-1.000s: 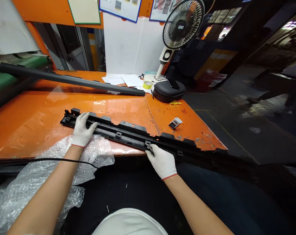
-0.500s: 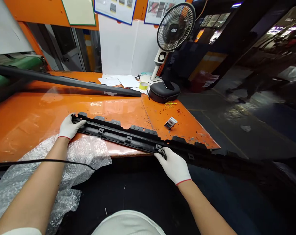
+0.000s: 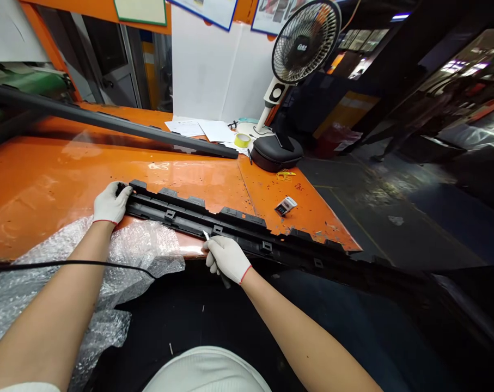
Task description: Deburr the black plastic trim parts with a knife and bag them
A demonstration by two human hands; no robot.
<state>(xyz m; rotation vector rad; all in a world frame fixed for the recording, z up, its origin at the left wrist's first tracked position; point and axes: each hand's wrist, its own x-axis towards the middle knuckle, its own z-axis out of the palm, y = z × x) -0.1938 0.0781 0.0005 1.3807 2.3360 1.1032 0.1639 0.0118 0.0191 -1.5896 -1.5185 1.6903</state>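
A long black plastic trim strip (image 3: pixel 241 220), with tabs along its far edge and square clip holes, lies slantwise across the front of the orange table. My left hand (image 3: pixel 111 203), in a white glove with a red cuff, is closed around the strip's left end. My right hand (image 3: pixel 226 258), gloved alike, grips a utility knife (image 3: pixel 206 235). The pale blade points up and left at the strip's near edge, and the dark handle shows below my fingers. I cannot tell whether the blade touches the strip.
Bubble wrap (image 3: pixel 144 245) hangs over the front edge of the orange table (image 3: pixel 181 174), with a black cable (image 3: pixel 75 263) across it. Farther back are another dark strip (image 3: pixel 144 130), yellow tape (image 3: pixel 242 140), a black case (image 3: pixel 277 151), a fan (image 3: pixel 306 46) and a small box (image 3: pixel 285 206).
My right hand has moved left along the strip's near edge, and the knife blade now shows. My left hand has shifted slightly left at the strip's end. The camera view has tilted a little.
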